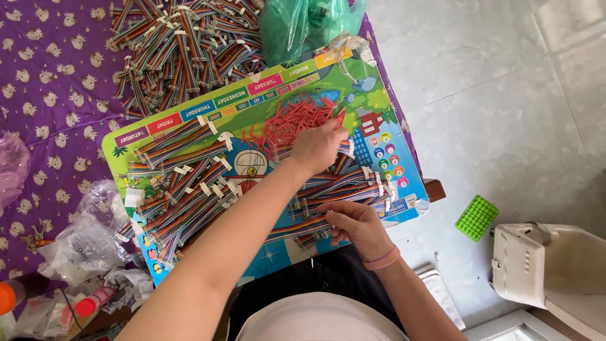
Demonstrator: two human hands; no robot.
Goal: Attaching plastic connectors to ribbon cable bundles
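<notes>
While the left hand (320, 146) reaches across a colourful printed board (372, 95) to the edge of a loose pile of short red pieces (291, 120), its fingers are curled and turned away from the camera, so whether they pinch one of the pieces cannot be told. The right hand (356, 222), a pink band on its wrist, closes thumb and fingers on a bundle of rainbow ribbon cables (297, 226) at the near edge of the board. More banded cable bundles (183, 189) lie fanned over the left half of the board, hiding most of its cartoon print, and a far larger heap of bundles (183, 44) sits beyond on a purple patterned cloth (44, 76), cut off by the top of the frame. A green plastic bag (303, 25) at the board's far end is also cropped. Crumpled clear bags (88, 240) crowd the lower left; their contents are hard to make out. On the tiled floor to the right lie a small green studded mat (476, 217) and a white plastic stool (549, 265), partly out of view.
</notes>
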